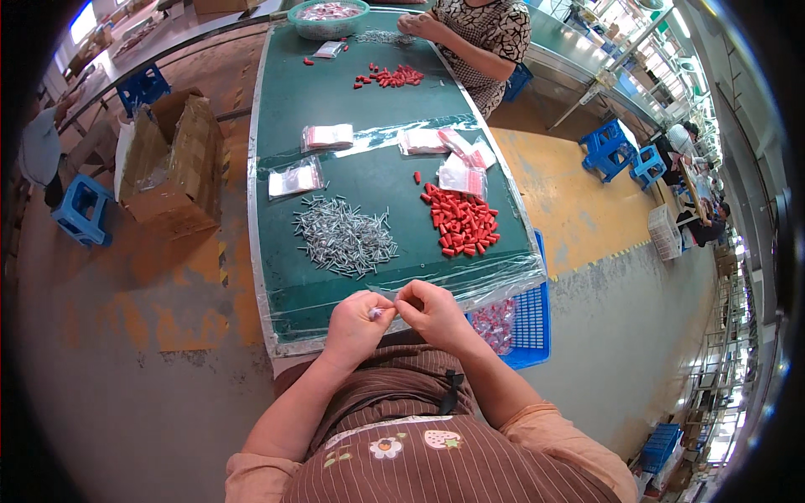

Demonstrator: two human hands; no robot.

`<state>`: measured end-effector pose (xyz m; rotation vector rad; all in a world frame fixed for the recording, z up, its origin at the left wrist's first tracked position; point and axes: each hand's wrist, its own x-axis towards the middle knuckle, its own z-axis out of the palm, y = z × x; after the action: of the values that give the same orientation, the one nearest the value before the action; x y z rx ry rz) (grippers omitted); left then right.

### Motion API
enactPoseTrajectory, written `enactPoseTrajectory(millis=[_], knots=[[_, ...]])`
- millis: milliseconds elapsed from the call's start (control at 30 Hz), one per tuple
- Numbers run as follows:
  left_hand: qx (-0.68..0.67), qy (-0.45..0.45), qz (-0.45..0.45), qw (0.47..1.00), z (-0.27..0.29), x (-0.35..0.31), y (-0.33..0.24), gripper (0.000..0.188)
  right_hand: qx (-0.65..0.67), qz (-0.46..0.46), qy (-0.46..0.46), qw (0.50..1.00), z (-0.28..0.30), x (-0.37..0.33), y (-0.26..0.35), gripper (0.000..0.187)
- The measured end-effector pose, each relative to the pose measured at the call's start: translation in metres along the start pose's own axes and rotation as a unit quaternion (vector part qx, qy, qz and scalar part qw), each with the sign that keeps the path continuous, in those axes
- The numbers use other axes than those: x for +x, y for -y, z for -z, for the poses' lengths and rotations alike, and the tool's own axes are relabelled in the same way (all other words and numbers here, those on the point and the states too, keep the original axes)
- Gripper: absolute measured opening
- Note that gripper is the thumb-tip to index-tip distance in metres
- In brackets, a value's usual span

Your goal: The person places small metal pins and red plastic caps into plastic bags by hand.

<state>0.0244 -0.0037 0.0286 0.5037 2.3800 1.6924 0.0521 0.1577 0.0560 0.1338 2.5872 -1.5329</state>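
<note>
At the near edge of the green-topped table (402,168), my two hands meet with fingertips pinched together. My left hand (360,323) is closed, and a small whitish, crumpled piece (376,313) shows between its fingers; its kind is too small to tell. My right hand (432,312) is pinched shut against the left fingertips, and what it grips is hidden. Just beyond my left hand lies a pile of small silver metal pins (345,236). A heap of red tapered plastic caps (459,220) lies beyond my right hand.
Stacks of small zip bags (295,178) lie past both piles. A blue basket (537,327) with filled packets stands right of the table's near edge. Across the table a person (482,50) works near more red caps (394,77) and a green basin (327,23). A cardboard box (172,168) stands left.
</note>
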Motion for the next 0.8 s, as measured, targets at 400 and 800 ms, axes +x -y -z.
enactPoseTrajectory(millis=[400,800], knots=[[-0.050,-0.018,0.064,0.997,-0.006,-0.007,0.001,0.008,-0.048,0.009,-0.053,0.997,-0.013,-0.005,-0.002,0.013],[-0.077,-0.095,0.043,0.992,-0.013,-0.008,-0.001,0.009,0.029,-0.010,-0.043,0.999,-0.013,-0.006,-0.013,0.014]])
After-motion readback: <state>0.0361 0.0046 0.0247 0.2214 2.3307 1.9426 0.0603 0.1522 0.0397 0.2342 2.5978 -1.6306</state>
